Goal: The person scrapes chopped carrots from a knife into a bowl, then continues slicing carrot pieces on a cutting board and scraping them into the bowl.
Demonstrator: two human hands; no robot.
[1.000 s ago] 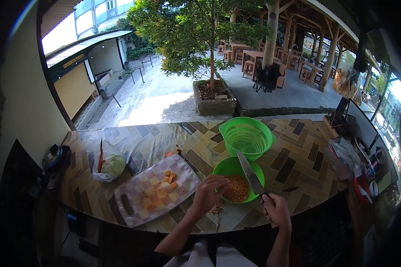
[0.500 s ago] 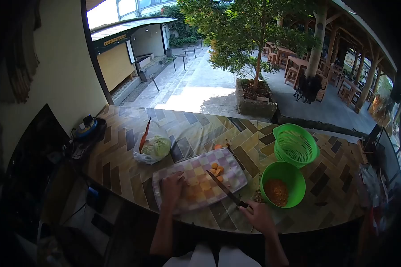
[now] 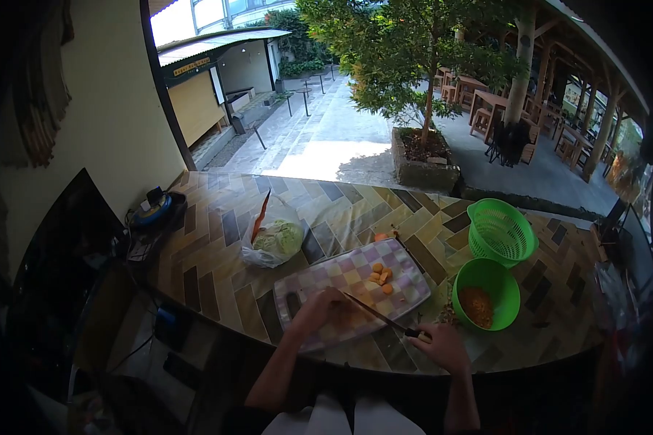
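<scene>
Nearest me, at the desk's front edge, my right hand [image 3: 441,346] is clenched round the handle of a knife [image 3: 376,315]. The knife's long axis runs on a slant, handle toward the desk's front right, blade reaching left and away over the chopping board [image 3: 352,286], with the tip close to my left hand [image 3: 319,310]. My left hand rests on the near part of the board, fingers curled down; something orange shows faintly under it, but I cannot tell whether the hand grips it or only presses on it. The blade is thin and dark, so its edge is hard to make out.

The checked board lies slanted by the front edge, with a small heap of orange pieces [image 3: 381,277] on its far half, just past the knife tip. Right of the board, touching nothing I can be sure of, stands a green bowl [image 3: 486,293] with chopped orange bits inside. Scraps lie between board and bowl. Just behind the bowl sits a green basket [image 3: 501,232], toward the desk's far right.

Left of the board, mid-desk, a plastic bag [image 3: 272,241] holds a cabbage and a carrot that sticks up out of it. At the far left corner sits a small dark object I cannot identify. The right end of the desk is lost in shadow.
</scene>
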